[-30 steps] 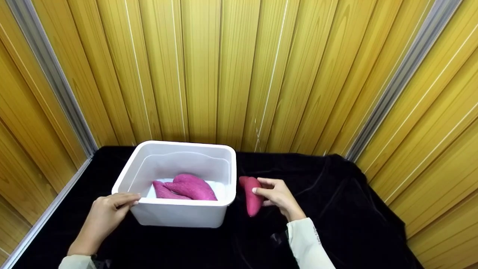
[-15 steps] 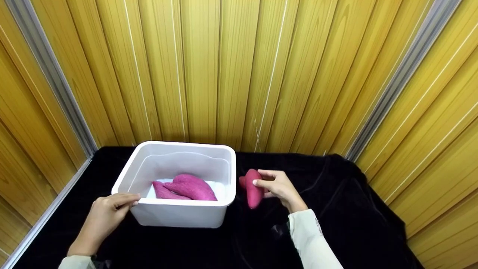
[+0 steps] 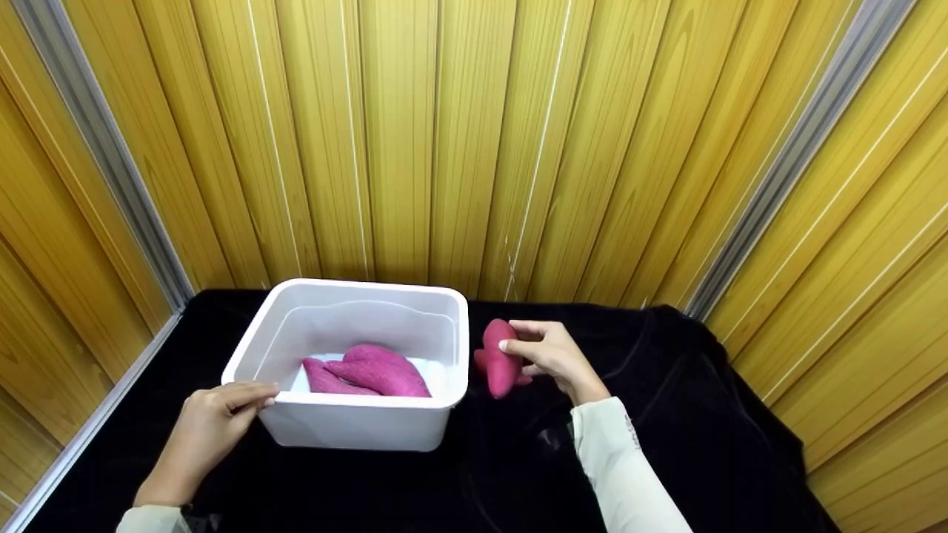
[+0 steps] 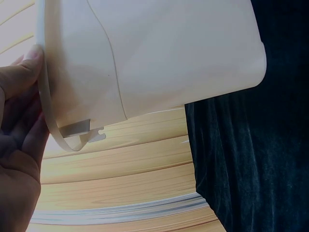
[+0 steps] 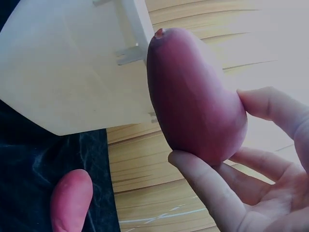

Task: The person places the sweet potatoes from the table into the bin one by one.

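Note:
My left hand grips the near left corner rim of a white plastic bin, thumb and fingers on either side of it in the left wrist view. Inside the bin lie purple-red sweet potatoes, partly hidden by the front wall. To the bin's right, my right hand holds another sweet potato between thumb and fingers, raised above the black cloth. Beneath it a further sweet potato rests on the cloth, mostly covered by the held one in the head view.
Black cloth covers the table and wrinkles toward the right. Yellow wood-patterned panels stand behind and at both sides, with grey metal strips at the corners.
My right hand has lifted the sweet potato upward, away from the one on the cloth. The left hand and the bin have stayed put.

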{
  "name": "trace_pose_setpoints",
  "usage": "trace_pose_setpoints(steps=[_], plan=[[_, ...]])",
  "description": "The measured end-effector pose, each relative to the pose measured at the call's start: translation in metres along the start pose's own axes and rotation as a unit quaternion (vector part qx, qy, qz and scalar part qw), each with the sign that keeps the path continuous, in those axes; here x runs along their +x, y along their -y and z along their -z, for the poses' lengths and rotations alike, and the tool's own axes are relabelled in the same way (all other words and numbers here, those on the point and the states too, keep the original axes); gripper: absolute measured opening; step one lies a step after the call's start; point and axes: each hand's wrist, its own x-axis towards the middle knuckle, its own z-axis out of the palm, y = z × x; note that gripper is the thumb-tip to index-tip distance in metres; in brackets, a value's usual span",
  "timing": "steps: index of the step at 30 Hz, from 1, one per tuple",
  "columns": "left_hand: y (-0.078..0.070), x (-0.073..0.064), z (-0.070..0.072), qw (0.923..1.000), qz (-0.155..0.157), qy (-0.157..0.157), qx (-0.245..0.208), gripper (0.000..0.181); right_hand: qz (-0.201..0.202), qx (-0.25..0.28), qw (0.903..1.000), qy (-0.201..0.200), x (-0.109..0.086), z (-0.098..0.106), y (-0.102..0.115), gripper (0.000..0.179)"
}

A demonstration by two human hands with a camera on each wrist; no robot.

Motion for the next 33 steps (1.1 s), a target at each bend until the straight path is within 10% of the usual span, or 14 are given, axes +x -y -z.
trace_pose_setpoints(steps=[33], plan=[[0.001,0.0,-0.001,0.9999,0.003,0.009,0.005,0.033,0.01,-0.015,0.9996,0.02,0.013,-0.028,0.051,0.051]])
